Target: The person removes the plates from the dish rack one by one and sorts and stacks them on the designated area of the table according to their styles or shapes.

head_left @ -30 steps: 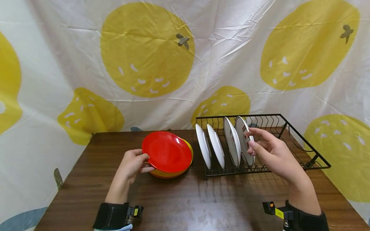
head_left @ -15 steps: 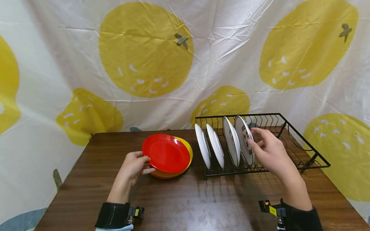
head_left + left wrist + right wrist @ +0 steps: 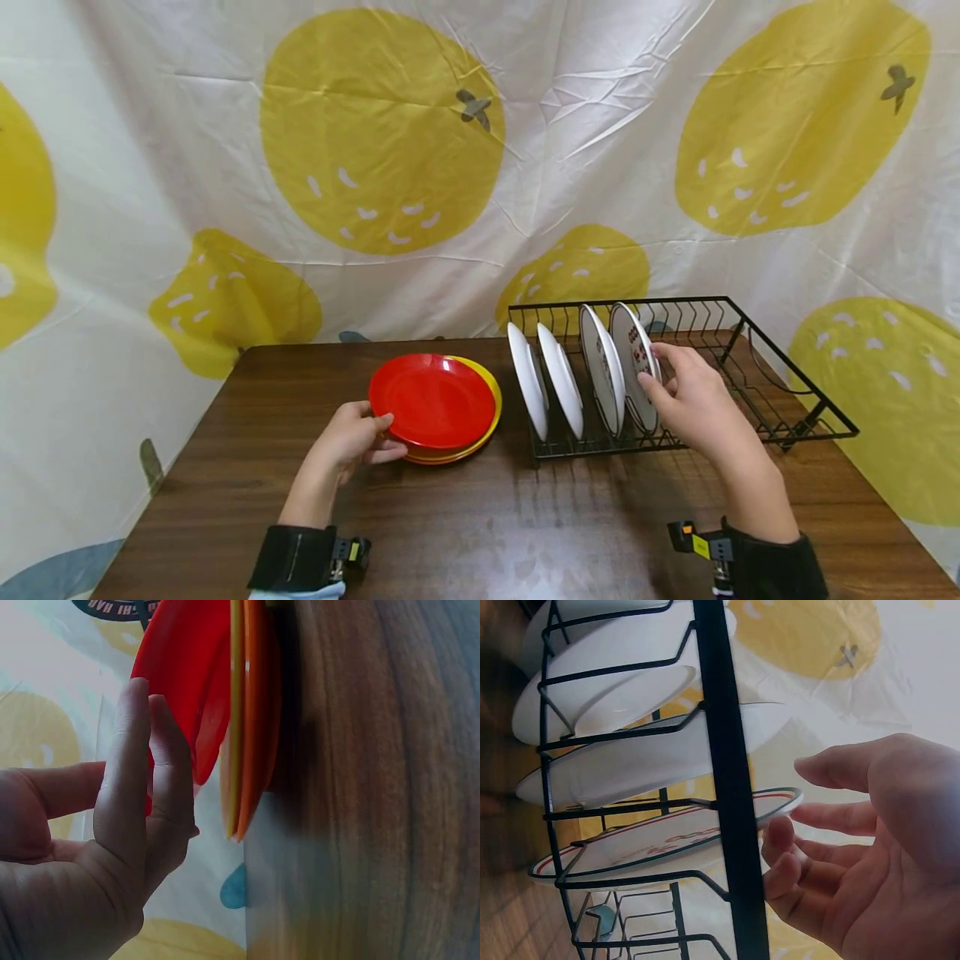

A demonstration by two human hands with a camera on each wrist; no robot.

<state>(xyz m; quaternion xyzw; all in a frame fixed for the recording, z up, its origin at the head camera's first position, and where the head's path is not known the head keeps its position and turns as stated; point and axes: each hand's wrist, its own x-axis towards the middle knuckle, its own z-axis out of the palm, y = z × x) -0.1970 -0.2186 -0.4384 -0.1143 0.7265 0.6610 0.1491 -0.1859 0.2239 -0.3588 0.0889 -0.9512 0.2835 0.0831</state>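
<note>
My left hand [image 3: 356,437] holds a red plate [image 3: 431,400] by its left edge, the thumb on top and fingers beneath. The red plate lies tilted over a yellow plate [image 3: 491,400] and an orange plate [image 3: 260,712], which are stacked on the table. At the dish rack [image 3: 592,451], my right hand [image 3: 693,400] is around the near rim of a white patterned plate [image 3: 660,836] standing upright. In the right wrist view, its fingers are right at the plate's back, while the thumb stands a little off the rim.
Several plates stand in the rack: two plain white plates [image 3: 527,383] on the left, then a dark-rimmed plate [image 3: 602,375] beside the patterned one. The black wire rack reaches to the table's right side. A fruit-printed cloth [image 3: 420,300] hangs behind the brown table [image 3: 480,533].
The right hand has moved left and slightly down to the patterned plate's rim. The red plate has sunk a little onto the stack, its raised far edge lower, with the left hand still holding it.
</note>
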